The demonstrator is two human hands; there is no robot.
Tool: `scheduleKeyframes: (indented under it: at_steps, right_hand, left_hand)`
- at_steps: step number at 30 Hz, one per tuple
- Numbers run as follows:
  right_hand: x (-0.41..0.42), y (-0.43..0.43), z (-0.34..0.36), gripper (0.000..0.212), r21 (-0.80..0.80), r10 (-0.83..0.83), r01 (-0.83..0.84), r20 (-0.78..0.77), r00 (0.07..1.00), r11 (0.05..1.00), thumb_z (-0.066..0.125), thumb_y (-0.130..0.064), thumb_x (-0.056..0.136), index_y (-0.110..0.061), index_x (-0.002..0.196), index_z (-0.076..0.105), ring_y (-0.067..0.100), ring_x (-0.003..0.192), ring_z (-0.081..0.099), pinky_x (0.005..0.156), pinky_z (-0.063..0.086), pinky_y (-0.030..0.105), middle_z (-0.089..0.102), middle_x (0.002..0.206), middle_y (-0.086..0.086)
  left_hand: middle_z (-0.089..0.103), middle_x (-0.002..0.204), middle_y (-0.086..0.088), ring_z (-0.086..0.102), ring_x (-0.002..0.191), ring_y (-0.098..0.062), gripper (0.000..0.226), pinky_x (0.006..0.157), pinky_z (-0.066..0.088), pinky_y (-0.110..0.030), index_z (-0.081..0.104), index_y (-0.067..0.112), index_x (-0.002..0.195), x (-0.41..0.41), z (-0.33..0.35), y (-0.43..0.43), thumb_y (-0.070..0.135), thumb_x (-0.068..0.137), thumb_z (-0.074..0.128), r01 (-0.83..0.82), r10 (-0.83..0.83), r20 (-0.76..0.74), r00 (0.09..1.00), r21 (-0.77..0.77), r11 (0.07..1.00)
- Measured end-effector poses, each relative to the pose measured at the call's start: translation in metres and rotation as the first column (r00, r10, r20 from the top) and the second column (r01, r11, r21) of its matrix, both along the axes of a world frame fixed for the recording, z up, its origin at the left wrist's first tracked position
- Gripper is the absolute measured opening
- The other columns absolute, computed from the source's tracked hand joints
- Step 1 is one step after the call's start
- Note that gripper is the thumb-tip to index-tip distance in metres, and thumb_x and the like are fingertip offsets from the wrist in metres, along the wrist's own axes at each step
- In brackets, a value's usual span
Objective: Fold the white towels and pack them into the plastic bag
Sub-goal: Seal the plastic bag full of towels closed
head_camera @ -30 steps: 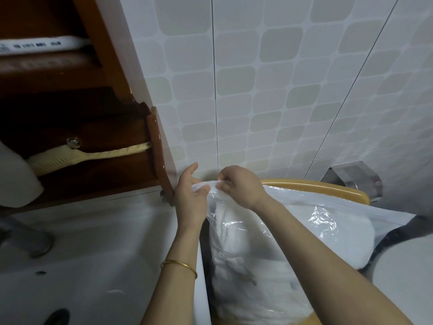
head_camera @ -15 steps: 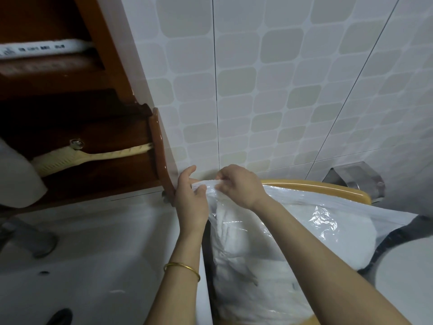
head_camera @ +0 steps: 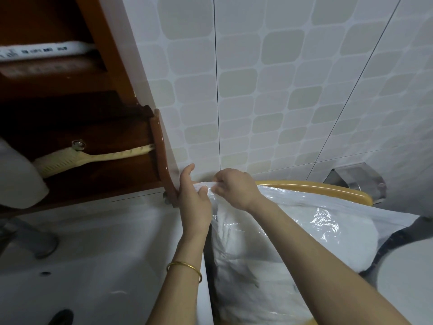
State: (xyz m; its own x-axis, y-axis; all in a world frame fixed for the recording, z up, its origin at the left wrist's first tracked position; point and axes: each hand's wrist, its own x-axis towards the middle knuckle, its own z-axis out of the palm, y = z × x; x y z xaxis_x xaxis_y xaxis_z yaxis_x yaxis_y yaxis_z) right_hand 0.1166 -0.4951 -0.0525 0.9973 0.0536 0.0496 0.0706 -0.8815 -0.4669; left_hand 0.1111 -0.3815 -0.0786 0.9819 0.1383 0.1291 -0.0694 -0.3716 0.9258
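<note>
A clear plastic bag [head_camera: 311,221] stands in front of me on a yellow-rimmed surface, bulging with folded white towels [head_camera: 255,273] that show through the film. My left hand [head_camera: 194,202] pinches the bag's top edge at its left corner, index finger raised toward the wall. My right hand [head_camera: 234,188] pinches the same edge just to the right, fingers curled over the gathered plastic. The two hands nearly touch at the bag's mouth. A gold bangle sits on my left wrist.
A white sink basin [head_camera: 93,254] lies to the left with a chrome tap [head_camera: 28,238]. Above it hangs a dark wooden cabinet [head_camera: 93,113] holding a pale brush [head_camera: 70,158]. A steel paper holder [head_camera: 358,181] is fixed to the tiled wall at right.
Both hands keep pinching the bag's top edge and have shifted only slightly; the view has drifted a little downward.
</note>
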Motion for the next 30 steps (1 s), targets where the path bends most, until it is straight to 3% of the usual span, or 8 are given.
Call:
scheduleKeyframes:
  at_steps: [2, 7, 13, 16, 19, 23, 27, 30]
  right_hand:
    - [-0.0006, 0.0012, -0.0009, 0.013, -0.034, 0.006, -0.006, 0.01, 1.0, 0.999, 0.051, -0.023, 0.09, -0.012, 0.084, 0.056, 0.026, 0.089, 0.053, 0.071, 0.031, 0.032, 0.06, 0.088, 0.002]
    - [-0.0026, 0.005, -0.0039, 0.018, -0.06, -0.004, 0.008, 0.066, 0.998, 0.998, 0.049, -0.02, 0.09, -0.018, 0.074, 0.042, 0.025, 0.086, 0.052, 0.07, 0.029, 0.031, 0.047, 0.078, -0.005]
    - [-0.0022, 0.003, -0.0044, 0.017, -0.037, -0.008, 0.01, 0.059, 0.998, 0.999, 0.048, -0.02, 0.091, -0.018, 0.075, 0.043, 0.026, 0.09, 0.053, 0.071, 0.028, 0.031, 0.049, 0.08, -0.003]
    - [0.0003, 0.001, -0.0013, 0.008, 0.039, -0.008, 0.007, 0.02, 1.0, 0.999, 0.053, -0.023, 0.09, -0.017, 0.087, 0.058, 0.023, 0.094, 0.055, 0.075, 0.035, 0.033, 0.056, 0.089, -0.004]
    - [0.0023, 0.001, 0.0004, 0.01, 0.082, -0.018, 0.019, -0.011, 1.0, 0.996, 0.06, -0.029, 0.087, -0.021, 0.082, 0.057, 0.019, 0.09, 0.054, 0.075, 0.036, 0.032, 0.053, 0.085, -0.008]
    - [0.004, 0.0031, 0.0, 0.017, 0.081, -0.023, 0.025, -0.022, 0.999, 0.996, 0.06, -0.032, 0.088, -0.017, 0.081, 0.059, 0.019, 0.085, 0.055, 0.073, 0.034, 0.031, 0.055, 0.082, -0.007]
    - [0.0039, 0.0047, 0.0004, 0.026, 0.027, 0.013, -0.013, -0.014, 1.0, 1.0, 0.056, -0.035, 0.091, -0.011, 0.082, 0.061, 0.021, 0.078, 0.051, 0.071, 0.032, 0.032, 0.058, 0.079, -0.001]
    - [0.0008, 0.0065, -0.0026, 0.028, -0.028, 0.031, -0.03, 0.027, 0.999, 0.999, 0.051, -0.035, 0.095, -0.016, 0.073, 0.05, 0.019, 0.071, 0.044, 0.075, 0.033, 0.034, 0.048, 0.068, -0.005]
  left_hand:
    - [0.045, 0.128, -0.02, 0.049, 0.116, -0.029, 0.053, 0.078, 0.037, -0.011, 0.04, 0.026, 0.133, -0.0005, -0.0017, -0.0008, -0.003, 0.09, 0.052, 0.0, 0.0, 0.028, 1.0, 0.01, 1.0]
    - [0.053, 0.12, -0.017, 0.052, 0.112, -0.029, 0.045, 0.092, 0.045, -0.031, 0.04, 0.018, 0.128, -0.0011, 0.0003, -0.0033, -0.003, 0.09, 0.052, 0.007, -0.01, 0.063, 0.998, 0.037, 0.999]
    - [0.056, 0.11, -0.017, 0.055, 0.104, -0.029, 0.035, 0.08, 0.041, -0.017, 0.051, 0.018, 0.113, -0.0004, -0.0013, 0.0046, -0.004, 0.086, 0.056, -0.001, 0.003, 0.096, 0.995, -0.022, 1.0]
    - [0.053, 0.112, -0.022, 0.054, 0.103, -0.029, 0.037, 0.074, 0.041, -0.01, 0.049, 0.017, 0.119, -0.0014, -0.0018, 0.003, -0.005, 0.09, 0.047, -0.016, 0.018, 0.089, 0.996, -0.02, 1.0]
    - [0.052, 0.115, -0.02, 0.053, 0.105, -0.026, 0.039, 0.07, 0.037, 0.003, 0.048, 0.014, 0.123, -0.0028, -0.0022, 0.0015, -0.007, 0.09, 0.048, -0.041, 0.042, 0.102, 0.994, -0.016, 0.999]
    - [0.052, 0.113, -0.021, 0.053, 0.106, -0.027, 0.04, 0.072, 0.038, 0.001, 0.048, 0.015, 0.122, -0.0027, -0.0005, 0.0022, -0.006, 0.088, 0.051, -0.032, 0.034, 0.102, 0.994, -0.021, 0.999]
    - [0.053, 0.11, -0.022, 0.055, 0.1, -0.024, 0.042, 0.08, 0.041, -0.015, 0.048, 0.017, 0.123, -0.002, 0.001, 0.0019, -0.007, 0.088, 0.051, -0.029, 0.03, 0.102, 0.994, -0.013, 0.999]
    - [0.057, 0.101, -0.02, 0.054, 0.087, -0.018, 0.043, 0.072, 0.039, -0.004, 0.05, 0.014, 0.121, -0.0004, 0.001, 0.0007, -0.011, 0.086, 0.05, -0.037, 0.037, 0.121, 0.992, -0.009, 0.999]
